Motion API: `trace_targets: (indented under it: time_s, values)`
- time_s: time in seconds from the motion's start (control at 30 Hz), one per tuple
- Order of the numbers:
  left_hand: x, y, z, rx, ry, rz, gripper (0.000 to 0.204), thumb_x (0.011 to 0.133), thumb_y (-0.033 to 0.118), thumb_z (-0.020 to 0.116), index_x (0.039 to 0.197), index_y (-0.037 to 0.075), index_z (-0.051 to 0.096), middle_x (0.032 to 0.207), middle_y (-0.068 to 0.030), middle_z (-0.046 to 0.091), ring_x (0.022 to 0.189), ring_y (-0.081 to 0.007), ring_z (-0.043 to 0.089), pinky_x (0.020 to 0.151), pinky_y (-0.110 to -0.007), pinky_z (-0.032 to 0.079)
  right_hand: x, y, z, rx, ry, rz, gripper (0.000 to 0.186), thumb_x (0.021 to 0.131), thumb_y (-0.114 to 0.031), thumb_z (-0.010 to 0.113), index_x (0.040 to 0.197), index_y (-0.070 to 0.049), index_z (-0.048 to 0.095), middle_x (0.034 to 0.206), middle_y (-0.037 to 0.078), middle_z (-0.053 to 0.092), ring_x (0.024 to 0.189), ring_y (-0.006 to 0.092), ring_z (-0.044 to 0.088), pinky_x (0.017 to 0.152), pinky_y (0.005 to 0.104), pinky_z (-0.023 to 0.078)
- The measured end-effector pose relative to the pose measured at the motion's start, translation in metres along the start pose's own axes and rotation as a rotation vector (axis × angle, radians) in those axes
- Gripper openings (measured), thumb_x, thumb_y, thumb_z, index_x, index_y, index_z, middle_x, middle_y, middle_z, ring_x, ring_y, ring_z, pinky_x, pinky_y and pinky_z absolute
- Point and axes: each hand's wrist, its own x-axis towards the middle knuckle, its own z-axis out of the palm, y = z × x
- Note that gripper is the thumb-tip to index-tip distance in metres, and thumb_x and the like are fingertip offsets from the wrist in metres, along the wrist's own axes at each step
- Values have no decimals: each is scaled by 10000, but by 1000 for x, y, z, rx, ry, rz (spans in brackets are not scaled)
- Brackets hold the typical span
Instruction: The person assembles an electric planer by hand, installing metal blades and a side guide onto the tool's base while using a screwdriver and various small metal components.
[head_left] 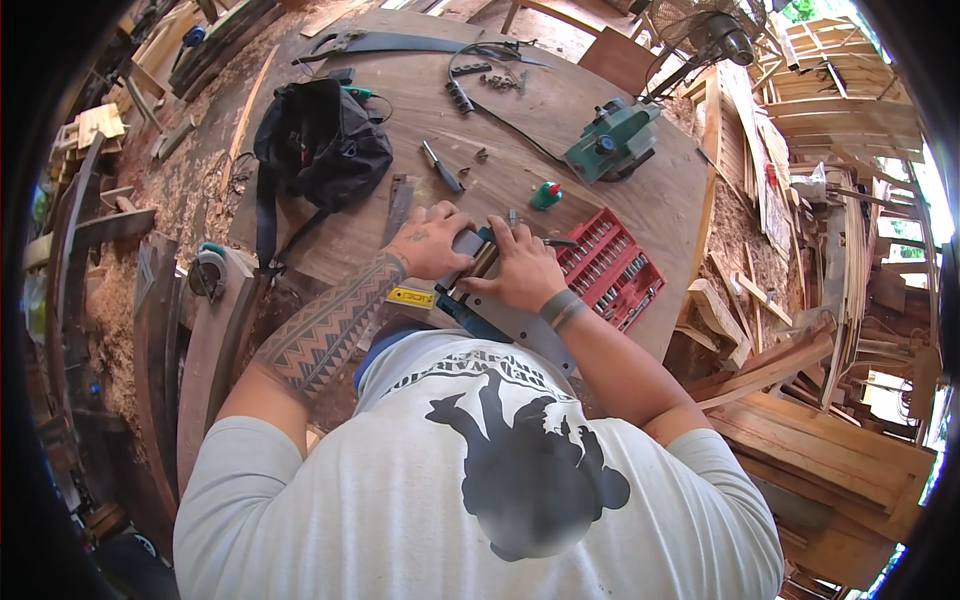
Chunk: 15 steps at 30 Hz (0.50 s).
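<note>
My left hand has its fingers bent round a silver metal piece on an upturned teal power planer against my front. My right hand is curled over the planer's middle, its fingers on a dark slotted part; exactly what they grip is partly hidden. The planer's grey sole plate shows below that hand. A yellow measuring tool lies left of the planer. Just right of my hands is a red case of bits and sockets. A small green bottle stands beyond them.
The wooden table carries a black bag, handsaw, utility knife, cord and a second green planer. A fan stands at back right. Lumber and shavings surround the table on both sides.
</note>
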Motion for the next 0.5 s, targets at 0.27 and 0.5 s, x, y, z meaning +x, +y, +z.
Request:
trace_targets:
  time_s: [0.27,0.5]
  values:
    - [-1,0,0,10,-1,-22,691,862,470,851,1483,231,663,1544,-105,542,1377,-445,514,1221,-501,429,-2,-8,3,-28,-56,65,1436,677,-889,844,1772,-159,267,1612,270,457,1496,480,485,1196,573,422]
    - [1,0,1,18,-4,-19,694,868,474,853,1492,238,662,1553,-103,537,1375,-438,514,1217,-490,426,-2,-5,1,-11,-62,57,1442,674,-879,852,1773,-157,260,1605,271,464,1501,483,487,1200,563,430]
